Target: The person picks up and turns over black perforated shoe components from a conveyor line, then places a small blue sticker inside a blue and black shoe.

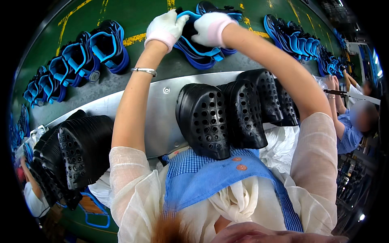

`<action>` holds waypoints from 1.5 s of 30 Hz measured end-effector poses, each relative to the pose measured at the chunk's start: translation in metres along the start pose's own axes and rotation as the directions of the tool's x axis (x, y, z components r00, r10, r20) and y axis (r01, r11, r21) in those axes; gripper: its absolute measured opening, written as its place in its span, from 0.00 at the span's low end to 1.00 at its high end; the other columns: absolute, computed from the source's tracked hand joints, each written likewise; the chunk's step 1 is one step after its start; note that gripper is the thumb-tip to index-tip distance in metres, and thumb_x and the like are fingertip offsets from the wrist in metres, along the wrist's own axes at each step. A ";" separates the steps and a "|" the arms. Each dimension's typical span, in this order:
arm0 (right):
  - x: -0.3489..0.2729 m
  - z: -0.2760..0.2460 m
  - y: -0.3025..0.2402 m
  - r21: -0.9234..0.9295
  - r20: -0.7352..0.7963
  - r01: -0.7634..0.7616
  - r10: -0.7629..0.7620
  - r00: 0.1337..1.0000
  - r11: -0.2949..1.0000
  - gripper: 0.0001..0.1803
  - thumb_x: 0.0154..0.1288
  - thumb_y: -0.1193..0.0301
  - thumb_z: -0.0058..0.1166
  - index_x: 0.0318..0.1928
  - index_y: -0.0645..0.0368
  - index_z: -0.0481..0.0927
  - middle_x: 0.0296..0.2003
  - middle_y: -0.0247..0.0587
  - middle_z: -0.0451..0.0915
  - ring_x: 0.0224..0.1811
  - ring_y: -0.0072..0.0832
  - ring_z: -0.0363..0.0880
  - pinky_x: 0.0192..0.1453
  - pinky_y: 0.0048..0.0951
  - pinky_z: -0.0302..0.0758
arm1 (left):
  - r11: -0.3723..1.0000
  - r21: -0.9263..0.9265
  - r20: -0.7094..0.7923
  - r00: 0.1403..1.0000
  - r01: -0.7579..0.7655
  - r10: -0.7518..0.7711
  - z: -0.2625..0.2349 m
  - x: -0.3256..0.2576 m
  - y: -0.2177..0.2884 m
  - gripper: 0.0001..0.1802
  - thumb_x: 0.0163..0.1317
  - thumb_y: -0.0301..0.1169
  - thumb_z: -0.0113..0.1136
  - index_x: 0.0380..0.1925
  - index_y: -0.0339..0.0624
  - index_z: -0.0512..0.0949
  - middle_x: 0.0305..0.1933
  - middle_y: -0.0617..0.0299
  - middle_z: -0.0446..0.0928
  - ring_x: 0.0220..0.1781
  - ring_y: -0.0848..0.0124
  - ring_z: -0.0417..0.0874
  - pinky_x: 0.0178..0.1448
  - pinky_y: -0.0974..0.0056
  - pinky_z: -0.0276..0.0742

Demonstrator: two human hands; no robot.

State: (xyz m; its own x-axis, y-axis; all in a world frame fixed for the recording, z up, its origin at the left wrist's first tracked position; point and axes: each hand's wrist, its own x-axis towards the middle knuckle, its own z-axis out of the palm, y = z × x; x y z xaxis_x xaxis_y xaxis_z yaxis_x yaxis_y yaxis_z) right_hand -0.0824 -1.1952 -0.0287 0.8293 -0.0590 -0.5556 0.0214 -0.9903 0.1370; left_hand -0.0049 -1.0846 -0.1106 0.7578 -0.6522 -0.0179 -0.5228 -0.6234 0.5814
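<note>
A black and blue sports shoe [198,59] sits on the green line surface just beyond the metal ledge, its bright blue collar lining showing. My left hand [166,28], in a white glove with a pink cuff, is closed on the collar at the shoe's left side. Gloved the same way, my right hand [211,30] bends its fingers over the shoe's opening from the right; the fingertips are hidden inside. Behind my right hand another dark shoe [208,7] is partly covered.
Stacks of black perforated plastic shoe inserts [206,117] lean against my apron, with more inserts [83,148] at left, on the metal ledge [160,107]. Rows of shoes stand left [107,46] and right [285,40]. Co-workers [351,127] sit at the right and far left.
</note>
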 end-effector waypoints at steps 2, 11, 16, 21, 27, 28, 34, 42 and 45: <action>0.007 0.019 -0.005 0.028 -0.034 0.011 -0.010 0.999 1.000 0.19 0.62 0.58 0.48 0.40 0.60 0.83 0.38 0.50 0.82 0.41 0.44 0.82 0.46 0.40 0.78 | 1.000 -0.019 0.006 1.000 -0.017 0.017 0.001 -0.004 0.002 0.26 0.63 0.54 0.48 0.42 0.41 0.77 0.42 0.44 0.79 0.46 0.48 0.80 0.50 0.50 0.75; 0.020 0.019 0.002 0.094 0.102 0.070 -0.079 0.992 0.993 0.18 0.56 0.61 0.54 0.42 0.60 0.82 0.38 0.51 0.82 0.40 0.44 0.82 0.44 0.38 0.79 | 0.907 -0.211 -0.199 0.924 -0.365 0.325 0.017 -0.081 0.011 0.10 0.58 0.37 0.60 0.33 0.43 0.79 0.35 0.56 0.79 0.36 0.60 0.82 0.40 0.62 0.77; 0.026 0.028 -0.004 0.086 0.053 0.054 -0.059 0.997 0.995 0.16 0.57 0.61 0.50 0.38 0.59 0.84 0.36 0.50 0.82 0.39 0.45 0.81 0.45 0.38 0.78 | 0.936 -0.200 0.101 0.945 -0.288 0.312 0.031 -0.092 0.024 0.14 0.58 0.41 0.57 0.40 0.46 0.79 0.42 0.56 0.77 0.45 0.57 0.79 0.48 0.56 0.77; 0.046 0.053 -0.007 0.048 -0.033 0.066 -0.065 0.997 0.997 0.15 0.59 0.64 0.49 0.39 0.60 0.84 0.37 0.50 0.82 0.40 0.44 0.82 0.45 0.39 0.77 | 0.973 -0.167 0.347 0.915 -0.156 0.206 0.053 -0.063 0.024 0.20 0.56 0.43 0.57 0.44 0.43 0.79 0.49 0.51 0.77 0.49 0.55 0.78 0.52 0.57 0.76; 0.039 0.042 -0.011 0.168 -0.030 0.011 -0.006 1.000 0.986 0.14 0.59 0.67 0.47 0.39 0.58 0.84 0.38 0.49 0.82 0.41 0.44 0.82 0.46 0.38 0.77 | 0.995 -0.060 0.581 0.808 -0.081 0.101 0.056 -0.049 0.029 0.20 0.61 0.43 0.53 0.41 0.36 0.78 0.25 0.49 0.81 0.24 0.62 0.84 0.38 0.62 0.80; 0.035 0.038 -0.010 0.172 -0.034 0.013 -0.007 0.999 0.985 0.14 0.59 0.67 0.47 0.39 0.58 0.84 0.38 0.49 0.82 0.41 0.44 0.82 0.46 0.38 0.77 | 0.995 -0.054 0.582 0.808 -0.082 0.098 0.054 -0.048 0.031 0.20 0.61 0.43 0.53 0.41 0.36 0.78 0.25 0.49 0.81 0.24 0.62 0.84 0.38 0.62 0.80; 0.024 0.030 -0.007 -0.086 0.008 0.088 -0.088 0.996 0.992 0.15 0.55 0.74 0.54 0.45 0.59 0.83 0.43 0.45 0.83 0.46 0.41 0.82 0.49 0.37 0.78 | 0.998 -0.035 0.570 0.820 -0.051 0.062 0.053 -0.047 0.032 0.18 0.60 0.40 0.54 0.38 0.35 0.78 0.25 0.49 0.81 0.25 0.62 0.84 0.38 0.62 0.80; 0.042 0.045 -0.001 -0.085 -0.072 0.073 -0.079 0.994 0.994 0.13 0.55 0.74 0.54 0.42 0.56 0.84 0.41 0.43 0.83 0.44 0.39 0.83 0.45 0.37 0.80 | 0.999 -0.047 0.607 0.794 -0.008 0.035 0.060 -0.045 0.025 0.17 0.56 0.40 0.57 0.29 0.35 0.79 0.25 0.47 0.80 0.26 0.58 0.83 0.41 0.59 0.78; 0.041 0.048 -0.002 -0.077 -0.092 0.073 -0.080 0.993 0.994 0.13 0.55 0.75 0.55 0.41 0.57 0.84 0.41 0.43 0.83 0.45 0.40 0.83 0.46 0.37 0.80 | 0.986 0.087 0.508 0.857 -0.145 0.081 0.070 -0.046 0.023 0.17 0.57 0.41 0.55 0.29 0.34 0.79 0.24 0.47 0.80 0.27 0.59 0.84 0.39 0.60 0.79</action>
State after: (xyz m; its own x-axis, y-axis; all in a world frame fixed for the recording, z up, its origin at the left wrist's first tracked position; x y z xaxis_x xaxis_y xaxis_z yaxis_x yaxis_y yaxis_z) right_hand -0.0748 -1.2014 -0.0912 0.8726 0.0324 -0.4873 0.1248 -0.9795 0.1583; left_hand -0.0793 -1.0995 -0.1533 0.4085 -0.8291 -0.3816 -0.6589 -0.5572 0.5053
